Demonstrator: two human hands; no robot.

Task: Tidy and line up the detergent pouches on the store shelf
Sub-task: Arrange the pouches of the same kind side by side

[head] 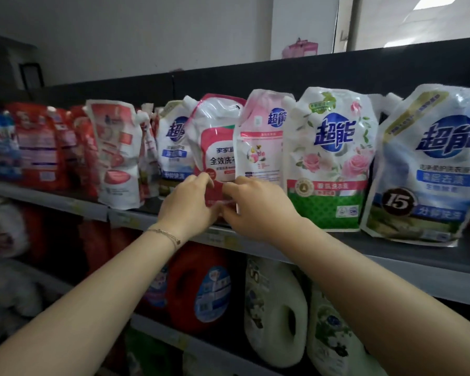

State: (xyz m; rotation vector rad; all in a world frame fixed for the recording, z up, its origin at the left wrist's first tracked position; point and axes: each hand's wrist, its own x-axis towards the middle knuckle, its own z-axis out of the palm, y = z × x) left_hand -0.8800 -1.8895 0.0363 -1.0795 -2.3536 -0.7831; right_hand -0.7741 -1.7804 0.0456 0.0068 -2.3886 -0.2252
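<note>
- Both bare forearms reach up and forward from the bottom corners of the view and meet at the middle of a dark store shelf (pixel 391 256).
- The left hand (pixel 190 204), back towards the camera, curls its fingers round the lower left edge of a red-and-white detergent pouch (pixel 217 147). A thin bracelet (pixel 166 234) sits on that wrist.
- The right hand (pixel 255 207) mirrors it, with its fingers curled round the pouch's lower right edge. The two hands are almost touching.
- The gripped pouch stands on the shelf in the middle of the row, with its clear top crumpled and leaning slightly.
- It is between a blue-and-white pouch (pixel 174 147) on its left and a pale pink pouch (pixel 258 147) on its right, which covers its right edge.
- Further right stand a rose-printed pouch (pixel 329 164) and a large blue-logo pouch (pixel 429 169), both upright and facing forward.
- To the left, a white-and-red pouch (pixel 117 158) stands turned sideways, and blurred red pouches (pixel 38 150) crowd behind it.
- On the shelf below are a red jug (pixel 198 286) and a white jug (pixel 274 313).
</note>
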